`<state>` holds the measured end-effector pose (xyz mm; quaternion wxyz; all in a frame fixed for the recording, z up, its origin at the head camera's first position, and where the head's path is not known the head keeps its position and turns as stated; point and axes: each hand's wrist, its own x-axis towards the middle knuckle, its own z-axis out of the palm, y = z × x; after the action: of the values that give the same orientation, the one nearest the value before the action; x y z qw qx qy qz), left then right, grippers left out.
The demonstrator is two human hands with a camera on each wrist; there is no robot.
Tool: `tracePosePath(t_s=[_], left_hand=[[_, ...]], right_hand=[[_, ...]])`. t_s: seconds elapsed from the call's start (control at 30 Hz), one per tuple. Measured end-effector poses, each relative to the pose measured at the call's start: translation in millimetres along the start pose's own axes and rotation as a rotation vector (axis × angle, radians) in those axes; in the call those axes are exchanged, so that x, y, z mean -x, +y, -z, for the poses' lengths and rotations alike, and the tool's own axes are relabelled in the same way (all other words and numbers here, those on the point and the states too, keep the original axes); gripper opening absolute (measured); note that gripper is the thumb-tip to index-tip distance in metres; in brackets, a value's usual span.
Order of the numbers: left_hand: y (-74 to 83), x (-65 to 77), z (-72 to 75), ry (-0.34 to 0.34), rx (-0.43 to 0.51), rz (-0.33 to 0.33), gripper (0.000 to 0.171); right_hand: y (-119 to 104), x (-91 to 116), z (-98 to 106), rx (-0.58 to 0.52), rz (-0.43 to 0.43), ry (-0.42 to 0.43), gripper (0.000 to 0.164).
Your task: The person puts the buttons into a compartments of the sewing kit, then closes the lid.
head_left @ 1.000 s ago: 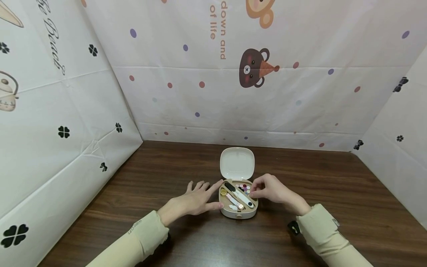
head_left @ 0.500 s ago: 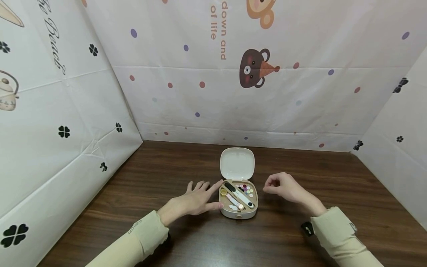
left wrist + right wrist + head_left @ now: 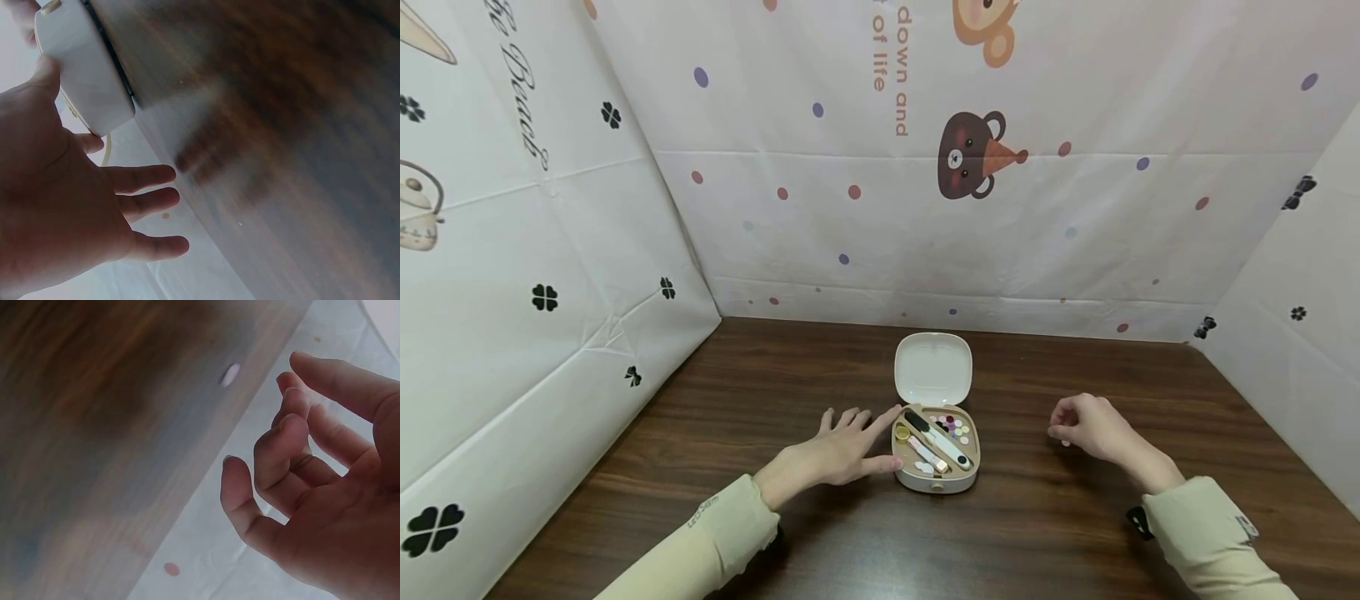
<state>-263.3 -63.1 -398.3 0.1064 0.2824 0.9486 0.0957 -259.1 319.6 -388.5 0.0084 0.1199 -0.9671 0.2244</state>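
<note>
A small white sewing kit box (image 3: 934, 483) stands on the table with its lid (image 3: 933, 369) raised. Inside are colored buttons (image 3: 952, 425), a white tool with a black tip (image 3: 940, 439), a gold round piece (image 3: 902, 432) and a pale pink strip (image 3: 927, 455). My left hand (image 3: 829, 458), fingers spread, touches the left side of the box with thumb and index finger. Well right of the box, my right hand (image 3: 1097, 427) hovers low over the table with loosely bent fingers. Just off its fingertips lies a small white button (image 3: 230, 375), apart from them in the right wrist view.
The dark wooden table (image 3: 820, 367) meets a printed white sheet (image 3: 820, 233) at the back. More sheeting hangs on the left and right sides. A black strap (image 3: 1138, 522) shows under the right cuff.
My right hand has moved from the button compartment rightward, away from the box. A white button now shows below its fingertips. The left hand keeps its place on the box.
</note>
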Motion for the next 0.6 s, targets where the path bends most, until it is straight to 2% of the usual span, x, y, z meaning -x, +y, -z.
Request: tracePosePath(t_s=[0.23, 0.6], left_hand=[[-0.3, -0.3, -0.2, -0.001, -0.002, 0.004, 0.082], [-0.7, -0.6, -1.0, -0.015, -0.003, 0.012, 0.081]], right_hand=[[10.3, 3.7, 2.1, 0.051, -0.075, -0.030, 0.011], [10.6, 4.6, 1.2, 0.060, -0.128, -0.082, 0.014]])
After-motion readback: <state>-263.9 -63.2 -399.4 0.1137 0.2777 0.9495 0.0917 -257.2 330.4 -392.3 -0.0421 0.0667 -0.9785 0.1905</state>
